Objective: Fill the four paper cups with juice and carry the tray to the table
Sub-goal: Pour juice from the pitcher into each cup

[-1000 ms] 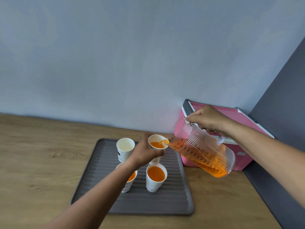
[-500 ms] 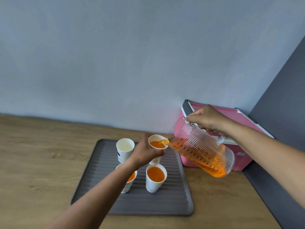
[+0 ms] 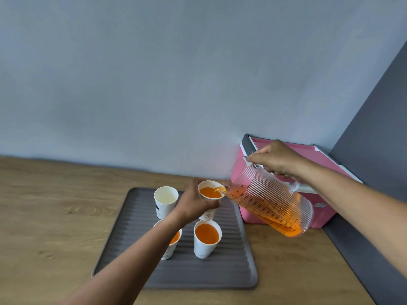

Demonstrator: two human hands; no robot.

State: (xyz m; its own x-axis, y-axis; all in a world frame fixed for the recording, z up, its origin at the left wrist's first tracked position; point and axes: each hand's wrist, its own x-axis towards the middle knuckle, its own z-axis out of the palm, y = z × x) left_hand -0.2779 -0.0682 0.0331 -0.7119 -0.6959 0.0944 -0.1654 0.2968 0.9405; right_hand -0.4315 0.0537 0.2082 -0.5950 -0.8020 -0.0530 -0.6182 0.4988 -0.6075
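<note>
At the grey tray's far side, your left hand curls its fingers round a paper cup; your right hand, clamped on the handle, tips the pitcher, pouring juice into it.

A pink cooler box sits on the wooden counter against the pale wall.

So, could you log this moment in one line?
pouring; right hand: ribbed clear plastic jug; left hand: white paper cup; far-left cup: empty
</note>
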